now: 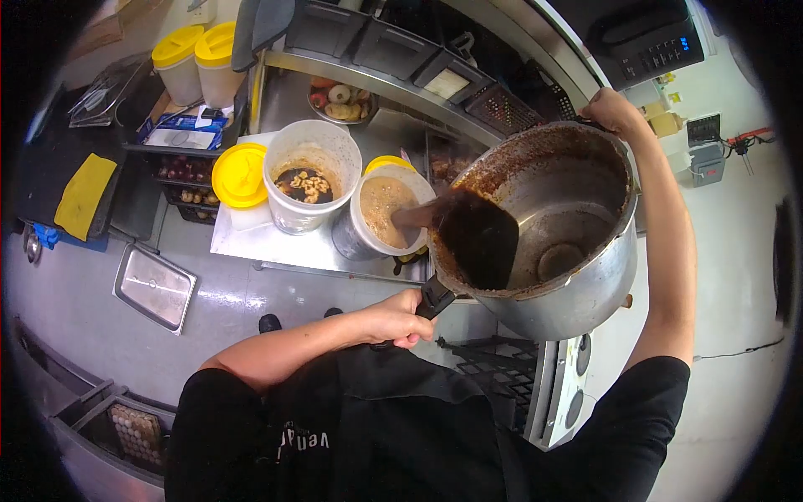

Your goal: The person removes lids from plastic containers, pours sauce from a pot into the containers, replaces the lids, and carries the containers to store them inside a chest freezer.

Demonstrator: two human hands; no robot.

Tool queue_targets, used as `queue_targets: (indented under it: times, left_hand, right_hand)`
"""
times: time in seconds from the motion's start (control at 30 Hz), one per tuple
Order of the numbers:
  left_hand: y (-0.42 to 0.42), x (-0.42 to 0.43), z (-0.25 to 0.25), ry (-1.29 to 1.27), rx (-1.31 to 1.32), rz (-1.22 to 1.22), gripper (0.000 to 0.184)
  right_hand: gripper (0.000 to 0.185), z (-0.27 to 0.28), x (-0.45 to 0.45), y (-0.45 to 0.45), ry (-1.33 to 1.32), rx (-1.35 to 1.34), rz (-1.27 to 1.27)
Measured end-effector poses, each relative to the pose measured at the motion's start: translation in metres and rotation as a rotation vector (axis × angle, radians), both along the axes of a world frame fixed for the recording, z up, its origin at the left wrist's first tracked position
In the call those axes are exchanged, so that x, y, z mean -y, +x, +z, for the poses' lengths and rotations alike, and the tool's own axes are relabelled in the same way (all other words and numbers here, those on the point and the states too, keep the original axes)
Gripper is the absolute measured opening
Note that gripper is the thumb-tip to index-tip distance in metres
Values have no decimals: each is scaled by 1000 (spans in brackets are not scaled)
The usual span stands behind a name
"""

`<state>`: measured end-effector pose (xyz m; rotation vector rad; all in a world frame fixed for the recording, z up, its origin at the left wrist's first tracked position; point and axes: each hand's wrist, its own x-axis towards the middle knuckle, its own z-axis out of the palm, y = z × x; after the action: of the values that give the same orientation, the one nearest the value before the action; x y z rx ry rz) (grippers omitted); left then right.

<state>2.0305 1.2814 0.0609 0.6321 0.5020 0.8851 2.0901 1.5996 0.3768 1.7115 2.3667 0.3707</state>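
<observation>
A large metal pot (569, 305) is tilted to the left, its inner wall coated with brown residue. Dark brown liquid (481, 238) runs over its lip into a translucent white bucket (368, 238), where frothy tan liquid stands high. My left hand (401, 320) is closed around the pot's black handle (435, 297) on the near side. At the far rim, my right hand (613, 110) grips the pot's other side; the handle there is mostly hidden. Left of the filled bucket stands a second translucent bucket (314, 144) with dark liquid and pale pieces at the bottom.
A yellow lid (239, 174) lies left of the buckets on the steel counter (288, 255). Behind them sits a bowl of vegetables (341, 102). Two yellow-lidded tubs (180, 71) stand farther left. A metal tray (155, 287) is low at left; electric hot plates (573, 385) are at lower right.
</observation>
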Motion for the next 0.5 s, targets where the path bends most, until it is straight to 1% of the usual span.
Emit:
queue_targets:
  times: [0.1, 0.17, 0.23, 0.3, 0.43, 0.5]
  left_hand:
    - [-3, 1, 0, 3, -10, -12, 15]
    - [-4, 1, 2, 59, -47, -14, 14]
    - [-6, 1, -1, 58, -60, 0, 13]
    - [-8, 2, -4, 59, -75, 17, 12]
    - [-13, 5, -8, 81, -129, 32, 12]
    - [-17, 7, -6, 80, -154, 44, 12]
  right_hand:
    - [41, -1, -8, 10, -21, -81, 61]
    - [41, -2, -26, 27, -24, -114, 85]
    - [40, -1, -23, 28, -27, -146, 111]
    - [36, 1, -17, 28, -78, -87, 1]
    - [33, -4, -7, 29, -77, -83, -41]
    - [31, -5, 5, 28, -100, -149, -14]
